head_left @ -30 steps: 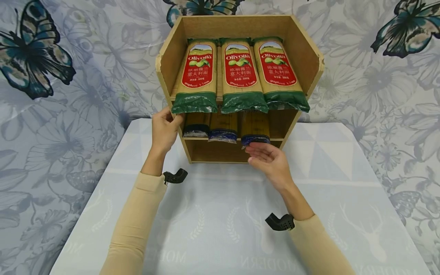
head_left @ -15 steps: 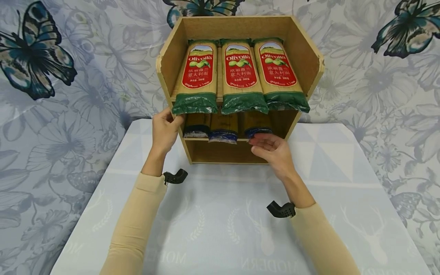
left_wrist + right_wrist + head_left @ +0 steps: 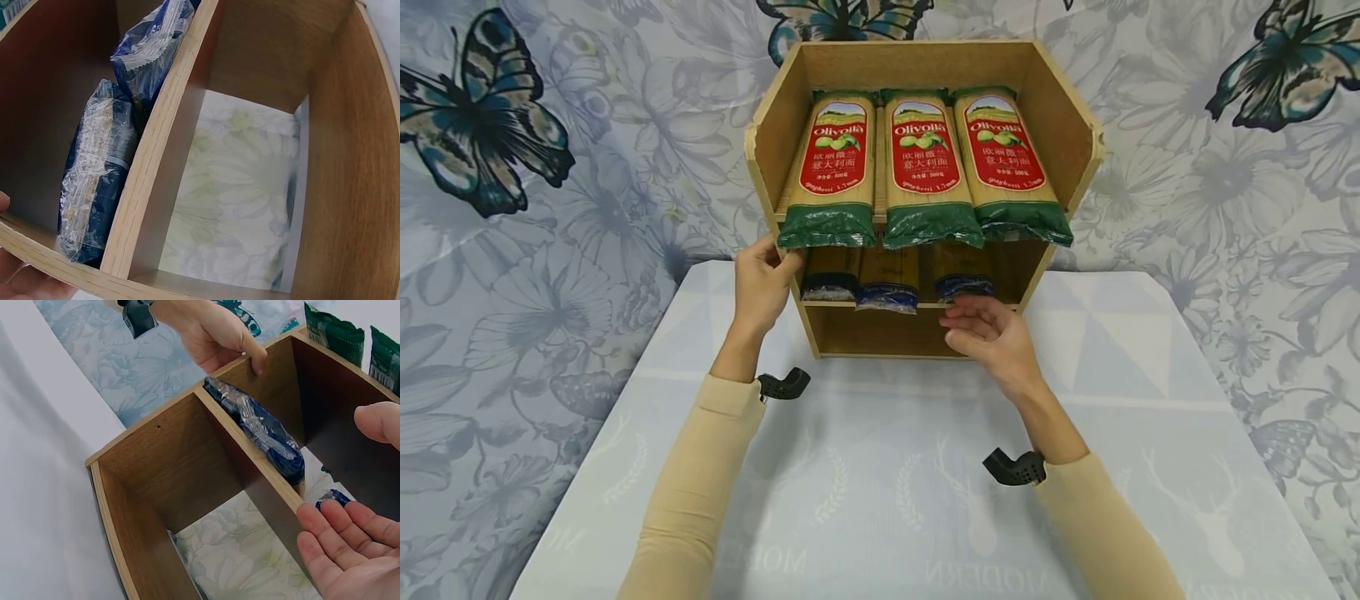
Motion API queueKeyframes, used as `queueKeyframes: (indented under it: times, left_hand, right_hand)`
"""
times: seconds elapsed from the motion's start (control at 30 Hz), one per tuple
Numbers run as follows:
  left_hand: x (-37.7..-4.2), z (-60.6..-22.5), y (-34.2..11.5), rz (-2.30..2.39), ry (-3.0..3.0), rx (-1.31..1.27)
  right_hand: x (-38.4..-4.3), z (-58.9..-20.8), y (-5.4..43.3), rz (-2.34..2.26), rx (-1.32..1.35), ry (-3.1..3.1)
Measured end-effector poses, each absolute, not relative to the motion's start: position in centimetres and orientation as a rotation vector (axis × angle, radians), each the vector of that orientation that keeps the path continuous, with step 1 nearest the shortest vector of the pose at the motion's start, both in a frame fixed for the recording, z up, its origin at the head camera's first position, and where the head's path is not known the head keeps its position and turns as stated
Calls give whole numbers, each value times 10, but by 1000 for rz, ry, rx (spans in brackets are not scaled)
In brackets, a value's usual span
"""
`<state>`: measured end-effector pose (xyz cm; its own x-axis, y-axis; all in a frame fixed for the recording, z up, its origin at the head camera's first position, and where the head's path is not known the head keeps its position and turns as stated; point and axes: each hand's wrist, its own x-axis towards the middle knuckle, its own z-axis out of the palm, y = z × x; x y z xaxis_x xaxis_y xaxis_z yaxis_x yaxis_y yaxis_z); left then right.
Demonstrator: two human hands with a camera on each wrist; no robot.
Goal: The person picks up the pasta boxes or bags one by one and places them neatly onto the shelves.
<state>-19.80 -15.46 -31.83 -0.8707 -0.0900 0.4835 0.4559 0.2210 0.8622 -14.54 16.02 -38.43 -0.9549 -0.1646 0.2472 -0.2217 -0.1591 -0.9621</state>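
My left hand (image 3: 760,285) grips the left side panel of a wooden shelf unit (image 3: 917,65), thumb inside and fingers outside. In the right wrist view, my right hand (image 3: 350,553) has its fingers extended, palm up and thumb apart, at the front of the middle shelf. Just behind these fingertips lies the right-hand blue-ended spaghetti pack (image 3: 962,271). Two more packs lie to its left: a middle one (image 3: 889,273) jutting slightly over the shelf edge and a dark-ended left one (image 3: 830,275). Their far ends are hidden under the top shelf.
Three green-ended Olivoilà spaghetti packs (image 3: 922,150) lie on the top shelf, their ends overhanging its front. The bottom compartment (image 3: 880,332) is bare inside. The unit stands at the back of a table with a pale cloth (image 3: 865,467), against a butterfly-patterned backdrop (image 3: 647,125).
The right-hand spaghetti pack has slid deeper into the middle shelf, pushed by my right hand. That hand then drew slightly back toward me. My left hand stays on the panel.
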Motion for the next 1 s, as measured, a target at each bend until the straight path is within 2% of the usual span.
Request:
queueKeyframes:
  times: [0.27, 0.53, 0.7, 1.0]
  left_hand:
    - [-201, -320, -156, -1650, -2081, -276]
    - [-212, -342, -170, -1477, -2130, -261]
    - [-200, -346, -174, -1384, -2169, -278]
    - [-157, -365, -171, -1111, -2306, -301]
  right_hand:
    - [-136, -383, 162, 2295, 489, -2022]
    - [-127, -380, 165, 2301, 512, -1976]
    - [-123, -378, 168, 2201, 533, -2014]
    - [-112, -376, 179, 1654, 465, -2279]
